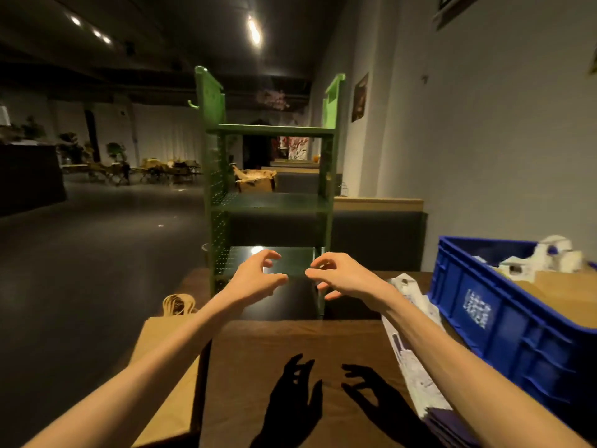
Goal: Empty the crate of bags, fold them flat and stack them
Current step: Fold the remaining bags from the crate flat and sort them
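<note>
A blue plastic crate (504, 321) stands on the right of the wooden table (290, 350), holding a brown paper bag (562, 295) and a white bag (549, 257). A flat brown paper bag (168, 376) with twisted handles lies at the table's left edge. A white and purple bag (416, 367) lies folded beside the crate. My left hand (255, 276) and my right hand (339, 276) hover side by side above the table's far end, fingers loosely curled, holding nothing.
A green metal shelf unit (268, 202) stands just beyond the table's far edge, directly ahead of my hands. A grey wall runs along the right. Dark open floor lies to the left, with furniture and plants far back.
</note>
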Demonstrator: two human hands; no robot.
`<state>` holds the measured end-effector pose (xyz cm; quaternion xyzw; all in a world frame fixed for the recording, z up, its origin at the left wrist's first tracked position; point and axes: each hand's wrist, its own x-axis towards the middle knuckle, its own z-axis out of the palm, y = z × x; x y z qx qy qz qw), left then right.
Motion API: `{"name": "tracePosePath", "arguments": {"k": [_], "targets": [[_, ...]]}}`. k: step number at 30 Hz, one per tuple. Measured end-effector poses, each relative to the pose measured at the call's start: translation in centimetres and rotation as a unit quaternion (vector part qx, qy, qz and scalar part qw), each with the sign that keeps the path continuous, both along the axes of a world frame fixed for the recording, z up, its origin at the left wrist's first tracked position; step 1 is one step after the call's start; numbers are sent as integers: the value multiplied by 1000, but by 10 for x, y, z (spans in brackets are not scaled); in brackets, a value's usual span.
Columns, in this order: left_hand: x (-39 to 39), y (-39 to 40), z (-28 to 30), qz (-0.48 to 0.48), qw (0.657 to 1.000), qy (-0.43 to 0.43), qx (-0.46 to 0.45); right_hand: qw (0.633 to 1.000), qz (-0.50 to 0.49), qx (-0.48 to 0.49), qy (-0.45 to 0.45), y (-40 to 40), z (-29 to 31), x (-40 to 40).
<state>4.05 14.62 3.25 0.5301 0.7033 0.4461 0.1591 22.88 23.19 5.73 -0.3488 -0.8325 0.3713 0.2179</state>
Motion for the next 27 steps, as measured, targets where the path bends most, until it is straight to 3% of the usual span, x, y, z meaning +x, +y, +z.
{"name": "tracePosePath", "arguments": {"k": [13,21,27], "targets": [[148,104,22,-179,982,-62,13,988,-154,18,19,66,42,185],[251,167,27,-296,953,-60,-4,954,-290,-34,69,120,49,302],[304,214,25,-338,938,-67,-28,930,-361,-73,13,178,25,361]]}}
